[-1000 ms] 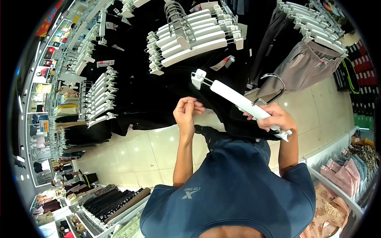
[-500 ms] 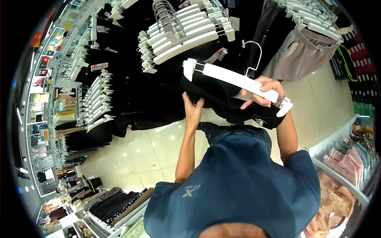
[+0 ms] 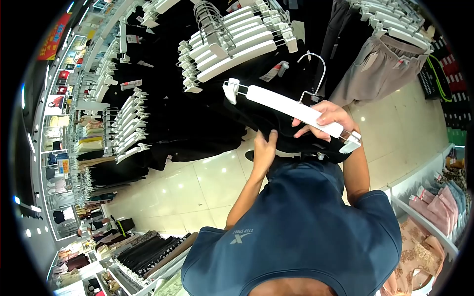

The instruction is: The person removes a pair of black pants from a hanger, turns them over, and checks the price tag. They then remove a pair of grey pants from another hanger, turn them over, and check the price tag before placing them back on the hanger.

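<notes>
A white clip hanger with a metal hook is held at a slant in front of my body. My right hand is closed around the bar near its right end, some fingers spread underneath. From the hanger's two end clips hangs a black garment; its dark folds hide its exact kind. Lower on the left, my left hand grips the garment's edge, thumb toward me and the other fingers partly hidden by cloth.
Several white hangers with black clothes hang on a rack ahead. Grey shorts hang at the right. More hangers line the left side. Folded pink clothes lie on a shelf at the lower right, above pale tiled floor.
My left hand has moved right and slightly down along the garment, its fingers now in the cloth. The hanger has shifted slightly left and down with my right hand.
</notes>
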A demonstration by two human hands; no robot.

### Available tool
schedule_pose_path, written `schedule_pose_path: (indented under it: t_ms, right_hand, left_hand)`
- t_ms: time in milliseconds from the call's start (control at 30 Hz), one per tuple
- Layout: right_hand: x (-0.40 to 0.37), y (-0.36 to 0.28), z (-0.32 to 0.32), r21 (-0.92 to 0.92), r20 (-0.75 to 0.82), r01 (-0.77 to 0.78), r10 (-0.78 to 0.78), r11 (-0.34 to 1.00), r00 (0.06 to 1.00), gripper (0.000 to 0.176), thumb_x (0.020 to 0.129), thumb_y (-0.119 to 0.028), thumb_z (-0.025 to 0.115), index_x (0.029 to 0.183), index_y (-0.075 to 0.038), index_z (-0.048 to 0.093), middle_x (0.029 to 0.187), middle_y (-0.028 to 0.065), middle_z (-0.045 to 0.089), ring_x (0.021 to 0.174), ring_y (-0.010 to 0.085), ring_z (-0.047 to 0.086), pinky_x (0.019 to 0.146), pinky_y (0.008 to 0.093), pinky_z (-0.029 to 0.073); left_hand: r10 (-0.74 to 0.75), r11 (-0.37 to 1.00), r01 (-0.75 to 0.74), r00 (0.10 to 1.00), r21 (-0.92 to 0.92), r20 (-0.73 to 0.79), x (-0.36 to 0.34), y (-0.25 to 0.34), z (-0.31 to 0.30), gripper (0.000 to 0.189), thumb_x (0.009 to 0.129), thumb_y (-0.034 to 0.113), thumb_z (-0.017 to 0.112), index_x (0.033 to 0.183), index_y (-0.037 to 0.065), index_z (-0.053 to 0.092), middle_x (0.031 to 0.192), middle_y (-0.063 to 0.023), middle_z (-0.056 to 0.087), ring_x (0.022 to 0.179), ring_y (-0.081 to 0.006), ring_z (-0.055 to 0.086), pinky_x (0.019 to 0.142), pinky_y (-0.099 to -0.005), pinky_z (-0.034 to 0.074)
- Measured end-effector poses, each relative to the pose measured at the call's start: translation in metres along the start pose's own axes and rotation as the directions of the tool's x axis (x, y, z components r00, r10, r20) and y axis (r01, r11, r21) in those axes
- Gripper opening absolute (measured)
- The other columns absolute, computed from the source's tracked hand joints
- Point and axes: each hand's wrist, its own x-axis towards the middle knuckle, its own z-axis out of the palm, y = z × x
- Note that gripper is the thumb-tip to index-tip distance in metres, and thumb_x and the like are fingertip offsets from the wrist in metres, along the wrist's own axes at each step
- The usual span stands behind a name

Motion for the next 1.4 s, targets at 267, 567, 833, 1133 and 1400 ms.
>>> schedule_pose_path:
  t_ms: [267, 567, 833, 1133, 1400]
  right_hand:
    - [-0.006, -0.001, -0.015, -0.043, -0.066, 0.117, -0.119, 0.992, 0.991, 0.056, 0.076, -0.02, 0.055, 0.112, 0.023, 0.05, 0.05, 0.0107, 0.052, 0.039, 0.0146, 0.049, 0.091, 0.0405, 0.049]
    - [-0.006, 0.002, -0.019, -0.024, -0.041, 0.194, -0.194, 0.981, 0.98, 0.056, 0.076, -0.022, 0.055, 0.108, 0.024, 0.051, 0.048, 0.0119, 0.049, 0.038, 0.0157, 0.047, 0.092, 0.0439, 0.048]
    - [-0.009, -0.001, -0.016, -0.095, -0.062, 0.204, -0.211, 0.974, 0.976, 0.055, 0.076, -0.021, 0.055, 0.109, 0.023, 0.052, 0.073, 0.0211, 0.061, 0.041, 0.0142, 0.049, 0.091, 0.039, 0.049]
    - [-0.007, -0.022, -0.008, -0.271, 0.012, 0.101, -0.102, 0.957, 0.995, 0.053, 0.075, -0.021, 0.056, 0.11, 0.018, 0.056, 0.07, 0.0159, 0.062, 0.044, 0.0128, 0.051, 0.065, 0.0248, 0.05]
    - [0.009, -0.033, 0.004, -0.437, 0.058, -0.032, 0.064, 0.899, 0.996, 0.054, 0.074, -0.021, 0.056, 0.115, 0.014, 0.056, 0.085, 0.0158, 0.064, 0.049, 0.0124, 0.052, 0.046, 0.0249, 0.041]
  left_hand:
    - [-0.098, 0.785, 0.139, 0.99, -0.604, 0.1, -0.014, 0.013, -0.015, 0.048, 0.097, 0.038, 0.048, 0.123, -0.003, 0.049, 0.11, -0.0103, 0.063, 0.096, -0.0205, 0.064, 0.082, -0.0329, 0.054]
    - [0.11, 0.793, -0.05, 0.992, -0.607, 0.062, -0.021, 0.02, -0.022, 0.058, 0.088, 0.052, 0.054, 0.105, -0.003, 0.058, 0.098, -0.0023, 0.063, 0.088, -0.0109, 0.061, 0.081, -0.027, 0.05]
    - [0.198, 0.913, -0.186, 0.98, -0.364, -0.006, -0.022, 0.029, -0.021, 0.034, 0.093, 0.034, 0.058, 0.077, 0.004, 0.056, 0.072, 0.0055, 0.053, 0.065, -0.0045, 0.045, 0.059, -0.022, 0.036]
    - [0.194, 0.966, -0.199, 0.98, -0.164, -0.043, -0.028, 0.041, -0.01, 0.018, 0.089, 0.012, 0.062, 0.098, -0.001, 0.055, 0.085, -0.0018, 0.059, 0.074, -0.0076, 0.051, 0.069, -0.0218, 0.042]
    - [0.768, 0.545, -0.69, 0.639, 0.476, 0.048, -0.025, 0.061, -0.001, 0.033, 0.073, -0.006, 0.069, 0.102, 0.0, 0.057, 0.097, -0.0134, 0.059, 0.09, -0.0283, 0.058, 0.082, -0.0358, 0.047]
